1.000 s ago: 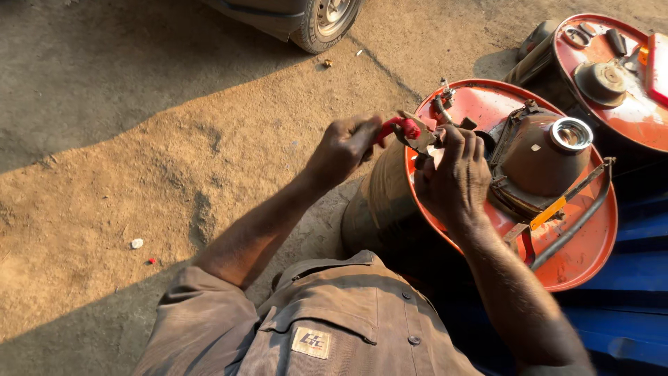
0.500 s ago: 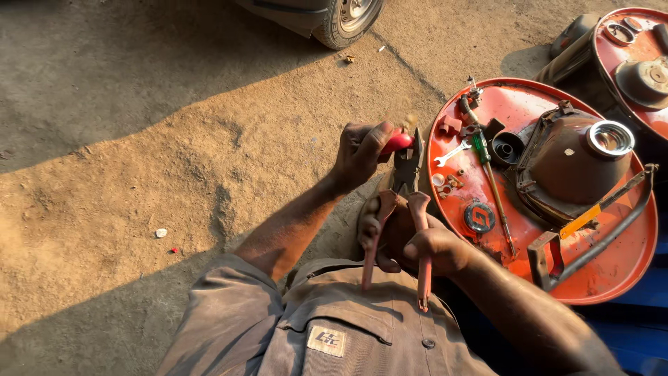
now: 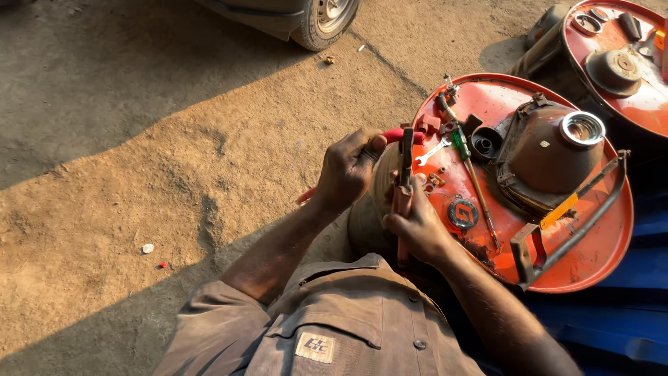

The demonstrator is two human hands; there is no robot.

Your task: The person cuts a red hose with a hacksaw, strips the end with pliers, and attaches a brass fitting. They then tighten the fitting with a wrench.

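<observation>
Two hands, mine, work over the near rim of an orange drum lid point(image 3: 591, 257) in low sunlight. My right hand point(image 3: 417, 226), at six o'clock of the lid, is clenched round a pair of pliers with dull red grips point(image 3: 402, 191), jaws pointing up toward twelve o'clock. My left hand point(image 3: 351, 167), just beside it at nine o'clock, is closed on a second tool with a bright red handle point(image 3: 390, 136); what its tip bears on I cannot tell, my fingers cover it.

I judge the pliers stiff, solid steel, moderately heavy, the sleeved grips the sure place to hold, low on the handles for leverage, well clear of the pivot.

Beyond my knuckles, on the lid, lie a small spanner point(image 3: 433, 150), a green-handled screwdriver point(image 3: 467, 157) running toward five o'clock, a round dark cap point(image 3: 463, 213) and a short black tube point(image 3: 485, 145). At three o'clock sits a rust-brown headlamp housing point(image 3: 539, 157) with a bright ring at its top, a hacksaw point(image 3: 577, 219) lying against it. A second drum top point(image 3: 612, 63) carries more parts at one o'clock, and a car wheel point(image 3: 327, 17) stands on the dirt at twelve.
</observation>
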